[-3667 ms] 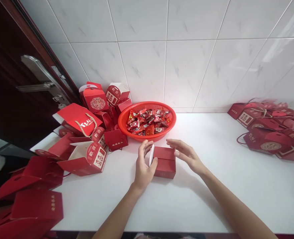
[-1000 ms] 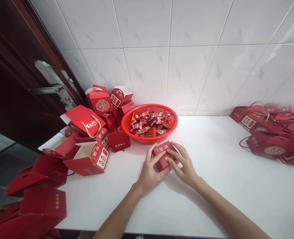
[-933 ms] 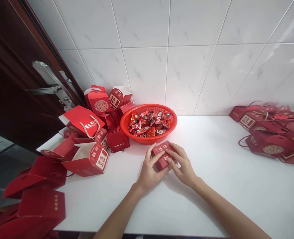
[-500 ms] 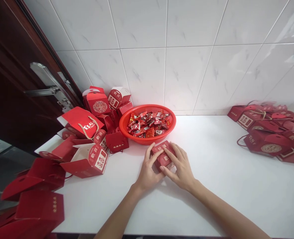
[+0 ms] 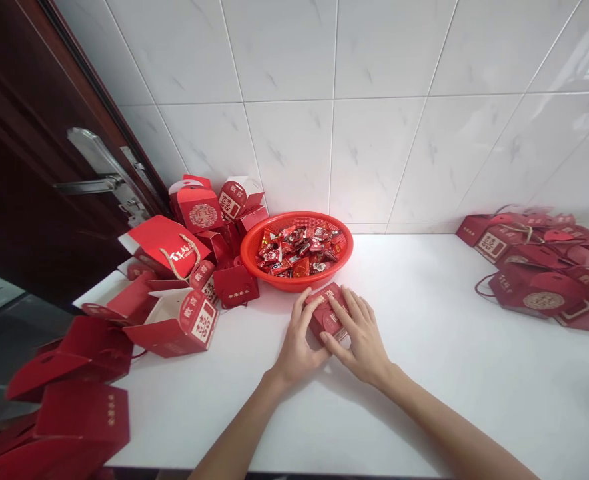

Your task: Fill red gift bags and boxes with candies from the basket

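A small red candy box point(image 5: 328, 320) with printed characters sits on the white tabletop, its top flaps folded over each other. My left hand point(image 5: 297, 343) grips its left side, fingers reaching onto the top. From the right, my right hand point(image 5: 362, 340) holds the box, fingers lying across the lid and thumb at the near side. Just behind the box stands a red plastic basket point(image 5: 247, 257) full of wrapped candies point(image 5: 299, 250). The underside and much of the box's sides are hidden by my hands.
Several red boxes with raised flaps point(image 5: 174, 323) crowd the left, beside a small red bag with a rope handle point(image 5: 167, 247). More red boxes point(image 5: 544, 287) are heaped at the right. A tiled wall point(image 5: 289, 160) rises behind; a dark door point(image 5: 39, 133) stands at left.
The box's top flaps look flatter and more overlapped under my fingers. Both hands stay in nearly the same place, and the view has shifted slightly.
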`<state>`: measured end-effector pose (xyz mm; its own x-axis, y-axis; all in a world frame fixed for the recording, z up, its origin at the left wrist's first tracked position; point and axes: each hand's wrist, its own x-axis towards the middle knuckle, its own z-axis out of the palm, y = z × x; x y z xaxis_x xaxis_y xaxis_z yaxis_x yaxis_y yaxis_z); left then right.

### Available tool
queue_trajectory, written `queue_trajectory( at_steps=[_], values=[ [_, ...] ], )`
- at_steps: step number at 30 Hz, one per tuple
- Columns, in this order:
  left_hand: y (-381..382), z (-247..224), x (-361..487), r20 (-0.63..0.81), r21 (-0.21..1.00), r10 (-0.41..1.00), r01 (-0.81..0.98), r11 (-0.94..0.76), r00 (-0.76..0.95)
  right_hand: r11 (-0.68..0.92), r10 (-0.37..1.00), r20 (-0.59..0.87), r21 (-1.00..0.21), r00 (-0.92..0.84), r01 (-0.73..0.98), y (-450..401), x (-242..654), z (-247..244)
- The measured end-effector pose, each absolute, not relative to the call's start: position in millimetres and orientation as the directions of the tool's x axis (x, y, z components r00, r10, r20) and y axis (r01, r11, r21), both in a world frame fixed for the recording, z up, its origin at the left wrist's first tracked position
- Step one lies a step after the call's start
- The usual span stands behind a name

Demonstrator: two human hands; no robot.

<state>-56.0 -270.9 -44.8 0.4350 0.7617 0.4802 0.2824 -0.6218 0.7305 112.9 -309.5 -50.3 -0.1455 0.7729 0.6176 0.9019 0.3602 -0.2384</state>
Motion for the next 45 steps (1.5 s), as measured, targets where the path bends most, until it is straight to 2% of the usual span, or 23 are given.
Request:
queue_trajectory(
  at_steps=[4, 9, 12, 17, 20, 22, 31, 33, 36, 41, 43, 45],
  values=[
    [-270.8, -45.3, -55.6, 0.472, 0.725, 0.754, 0.286, -0.626, 0.457, 0.274, 0.812, 0.575, -0.225, -0.100, 0.935, -311.3, 108.7, -48.8],
    [-272.1, -46.8, -54.6, 0.462, 0.719, 0.742, 0.284, -0.634, 0.486, 0.187, 0.861, 0.508, -0.289, -0.015, 0.939, -302.6, 124.6, -35.8],
    [-273.3, -47.5, -56.1, 0.436, 0.732, 0.762, 0.305, -0.609, 0.478, 0.068, 0.838, 0.533, -0.314, 0.116, 0.947, -288.1, 163.6, -26.7],
    [-273.3, -48.3, -58.2, 0.412, 0.760, 0.802, 0.322, -0.564, 0.433, -0.260, 0.633, 0.601, -0.428, 0.488, 0.865, -279.8, 266.5, -21.3],
    [-272.9, -48.6, -57.5, 0.441, 0.746, 0.793, 0.321, -0.584, 0.420, -0.441, 0.505, 0.529, -0.521, 0.682, 0.731, -292.1, 322.2, -26.9],
    [-272.6, -48.5, -56.8, 0.452, 0.741, 0.791, 0.320, -0.590, 0.413, -0.495, 0.437, 0.476, -0.582, 0.764, 0.646, -302.2, 349.2, -33.1],
    [-270.9, -45.2, -58.4, 0.472, 0.746, 0.812, 0.337, -0.575, 0.342, -0.506, 0.300, 0.436, -0.682, 0.849, 0.529, -322.9, 378.1, -39.2],
    [-268.6, -43.8, -60.3, 0.496, 0.737, 0.816, 0.353, -0.576, 0.296, -0.506, 0.263, 0.426, -0.703, 0.866, 0.500, -325.3, 372.3, -36.2],
    [-260.2, -40.7, -67.7, 0.569, 0.717, 0.806, 0.382, -0.583, 0.163, -0.462, 0.286, 0.466, -0.699, 0.837, 0.547, -325.3, 363.7, -35.2],
    [-235.5, -30.3, -97.6, 0.695, 0.698, 0.693, 0.411, -0.586, -0.192, -0.359, 0.220, 0.674, -0.617, 0.706, 0.700, -306.3, 346.4, -38.8],
    [-224.7, -23.2, -112.9, 0.704, 0.698, 0.648, 0.455, -0.554, -0.290, -0.269, 0.260, 0.767, -0.526, 0.586, 0.807, -294.2, 330.6, -41.3],
    [-214.1, -14.9, -127.3, 0.732, 0.658, 0.608, 0.549, -0.516, -0.307, -0.137, 0.362, 0.816, -0.430, 0.450, 0.892, -281.9, 307.3, -46.4]
  ],
)
